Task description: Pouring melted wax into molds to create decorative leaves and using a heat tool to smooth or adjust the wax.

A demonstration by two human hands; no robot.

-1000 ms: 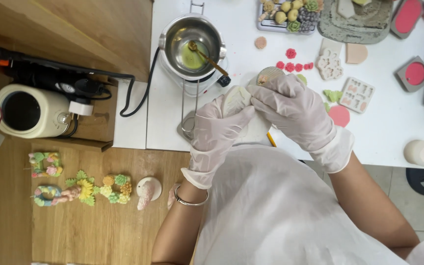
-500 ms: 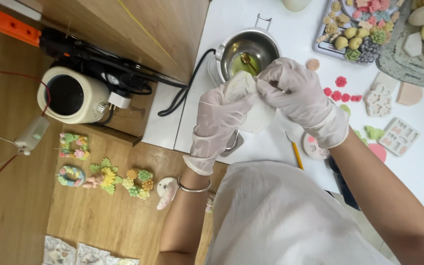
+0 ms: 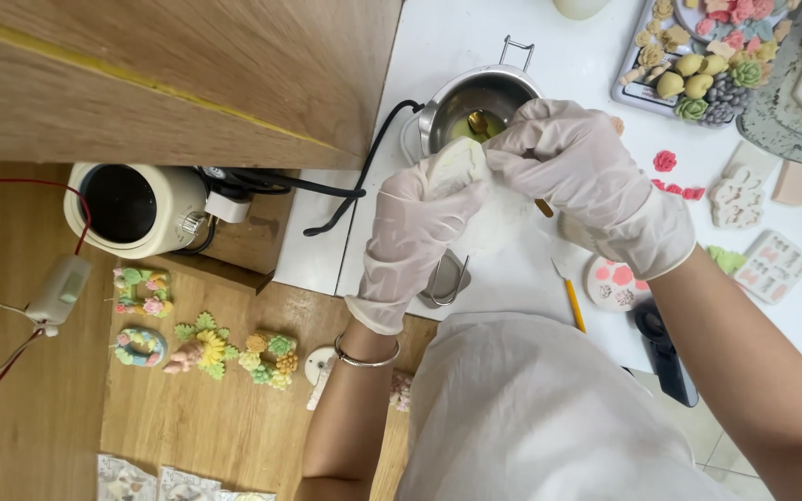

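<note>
Both my hands wear thin white gloves and meet over the white table [image 3: 475, 56]. My left hand [image 3: 415, 232] cups a pale cream mould [image 3: 452, 165] from below. My right hand [image 3: 577, 172] pinches the same mould from the right, its fingers curled over the top edge. Just behind the mould stands a small steel melting pot [image 3: 485, 102] with yellowish liquid and a spoon in it. A bracelet sits on my left wrist.
A cream round appliance [image 3: 136, 209] with black cables stands left. Coloured flower-shaped pieces [image 3: 201, 345] lie on the wooden surface below it. A tray of small coloured shapes [image 3: 698, 65] sits at the back right, with red pieces, flat moulds and a yellow pencil [image 3: 575, 304] nearby.
The view has shifted, so the hands and pot sit more to the right and higher. Both hands stay closed on the mould, turning it slightly near the pot.
</note>
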